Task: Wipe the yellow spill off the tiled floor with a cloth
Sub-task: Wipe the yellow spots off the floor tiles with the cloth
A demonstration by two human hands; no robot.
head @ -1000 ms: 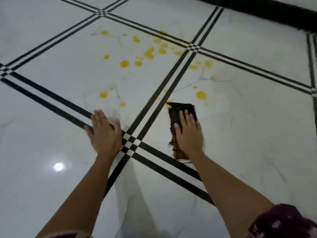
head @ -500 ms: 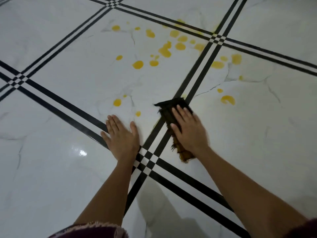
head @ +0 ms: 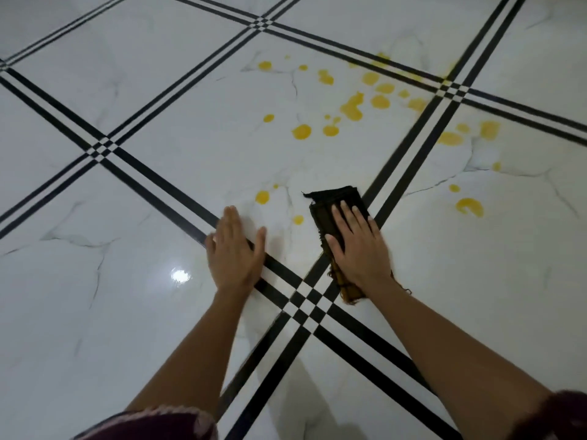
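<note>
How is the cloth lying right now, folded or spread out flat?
Folded, it seems: the cloth is a narrow strip with a layered edge, pressed flat on the floor under the right hand.

Bare forearms and hands; dark maroon patterned sleeves (head: 559,414) with pale trim cover the upper arms.

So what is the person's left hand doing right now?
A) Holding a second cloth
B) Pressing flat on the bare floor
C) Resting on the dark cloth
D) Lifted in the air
B: the left hand lies palm-down, fingers spread, on the white tiled floor across a black stripe, with nothing under it, while the right hand presses the dark cloth.
</note>
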